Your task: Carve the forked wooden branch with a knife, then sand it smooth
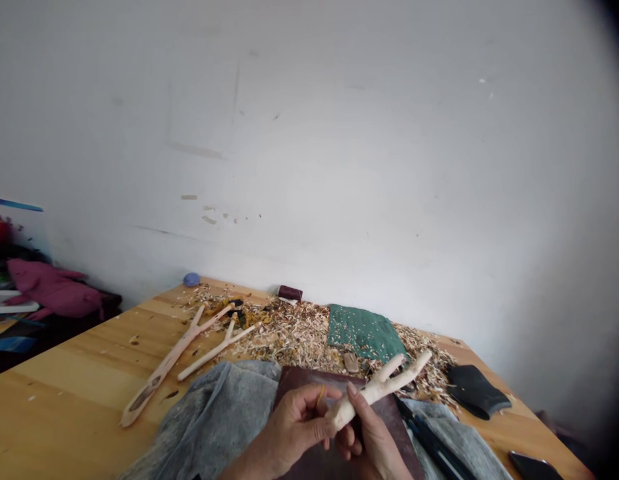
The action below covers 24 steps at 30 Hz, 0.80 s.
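A pale, peeled forked stick (382, 388) is held between my two hands, its two prongs pointing up and to the right. My left hand (302, 427) pinches the thick lower end with thumb and fingers. Thumb and fingers of my right hand (372, 433) close on the stem just below the fork. Beneath both hands lies a dark brown leather-like piece (299, 381), on top of a grey cloth (229, 393). To the right, a dark folding-type tool (434, 443) rests on the cloth; its exact kind is unclear.
Wood shavings (294, 333) cover the table's back. Two more forked sticks, a long one (169, 363) and a short one (219, 349), lie left. A green cloth (366, 332), thread spool (290, 293), black pouch-like item (478, 392) and phone (533, 465) are around. The wall (309, 167) stands behind.
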Available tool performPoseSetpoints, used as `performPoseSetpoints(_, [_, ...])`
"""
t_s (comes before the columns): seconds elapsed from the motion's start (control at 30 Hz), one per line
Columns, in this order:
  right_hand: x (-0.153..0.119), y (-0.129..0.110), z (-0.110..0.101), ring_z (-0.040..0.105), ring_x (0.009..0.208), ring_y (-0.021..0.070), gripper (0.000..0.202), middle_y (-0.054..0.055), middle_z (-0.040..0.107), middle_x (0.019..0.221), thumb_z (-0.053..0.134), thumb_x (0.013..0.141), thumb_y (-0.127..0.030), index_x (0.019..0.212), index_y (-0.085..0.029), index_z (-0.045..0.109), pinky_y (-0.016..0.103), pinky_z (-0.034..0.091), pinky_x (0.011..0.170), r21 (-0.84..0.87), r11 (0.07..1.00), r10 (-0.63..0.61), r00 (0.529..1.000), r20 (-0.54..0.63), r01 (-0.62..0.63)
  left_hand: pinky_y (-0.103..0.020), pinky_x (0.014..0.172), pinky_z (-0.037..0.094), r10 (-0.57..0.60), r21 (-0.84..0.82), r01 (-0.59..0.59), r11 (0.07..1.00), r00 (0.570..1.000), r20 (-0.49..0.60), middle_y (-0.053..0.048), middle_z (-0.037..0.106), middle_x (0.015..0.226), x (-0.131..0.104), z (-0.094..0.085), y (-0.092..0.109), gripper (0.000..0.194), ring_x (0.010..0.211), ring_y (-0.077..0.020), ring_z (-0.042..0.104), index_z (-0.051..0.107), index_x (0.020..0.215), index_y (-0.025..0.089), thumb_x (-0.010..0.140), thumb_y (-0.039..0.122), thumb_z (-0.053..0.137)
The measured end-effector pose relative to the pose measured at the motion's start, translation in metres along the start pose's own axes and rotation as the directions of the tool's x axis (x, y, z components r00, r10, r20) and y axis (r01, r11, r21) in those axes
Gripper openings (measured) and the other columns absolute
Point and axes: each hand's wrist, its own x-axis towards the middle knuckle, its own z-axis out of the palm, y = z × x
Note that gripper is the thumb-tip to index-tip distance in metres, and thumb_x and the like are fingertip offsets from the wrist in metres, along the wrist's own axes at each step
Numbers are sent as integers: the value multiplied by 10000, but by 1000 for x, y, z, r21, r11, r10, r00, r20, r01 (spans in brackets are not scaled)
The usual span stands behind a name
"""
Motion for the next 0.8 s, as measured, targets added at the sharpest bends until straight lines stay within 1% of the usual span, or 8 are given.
performPoseSetpoints(0.07, [0,-2,-3,315,325,55,588,-52,395,348,649,733,-699,500,-170,541,205,208,369,-86,995,-45,998,33,48,-247,577,440,-10,91,11,996,1000,-10,-35,697,745,-1,0,0,514,642,-171,645,605,1180,146,786,449,737])
performPoseSetpoints(0.13, [0,-7,-5,342,354,58,533,-39,461,396,676,738,-661,577,-163,580,205,213,390,-211,971,-108,994,33,112,-242,601,436,-36,275,45,960,999,-38,-16,688,745,-3,1,2,459,655,-158,620,620,1181,160,790,377,722])
performPoseSetpoints(0.2, [-1,-12,-9,405,416,73,466,-16,551,494,693,753,-616,683,-163,611,207,254,428,-318,933,-167,985,40,171,-240,642,436,-55,486,89,870,995,-85,3,687,773,-5,3,4,416,699,-158,607,639,1171,191,762,242,697])
performPoseSetpoints(0.33, [0,-19,-16,477,515,114,437,23,625,615,682,756,-603,752,-175,594,232,322,488,-450,871,-180,981,78,196,-272,752,453,-72,709,169,685,984,-165,-10,705,906,-4,-3,3,697,814,-190,623,531,1349,210,671,139,671])
performPoseSetpoints(0.47, [-3,-24,-19,498,621,140,366,-12,574,650,734,710,-522,746,-189,586,247,381,569,-564,800,-218,975,41,202,-276,807,459,18,715,169,679,969,-247,-13,703,865,1,-19,2,698,817,-179,641,454,1419,173,732,149,568])
performPoseSetpoints(0.6, [-8,-28,-15,530,698,163,284,10,617,797,664,795,-477,880,-206,643,268,419,620,-627,742,-180,971,154,237,-282,712,488,7,667,212,714,951,-310,5,696,677,5,-30,0,551,644,-177,663,522,1373,149,833,249,492])
performPoseSetpoints(0.73, [-8,-22,-13,514,677,148,283,-2,605,771,671,802,-459,924,-204,656,258,418,617,-650,723,-165,972,167,234,-289,565,508,-56,479,232,847,934,-354,99,475,366,7,-31,-5,631,406,-179,585,480,1404,89,878,438,484])
performPoseSetpoints(0.8, [-7,-17,-14,472,596,124,306,-30,557,674,680,786,-473,911,-195,649,239,386,554,-649,741,-127,985,117,173,-270,536,502,-72,345,208,915,927,-367,90,486,354,6,-31,-4,675,412,-179,604,481,1400,75,871,493,511])
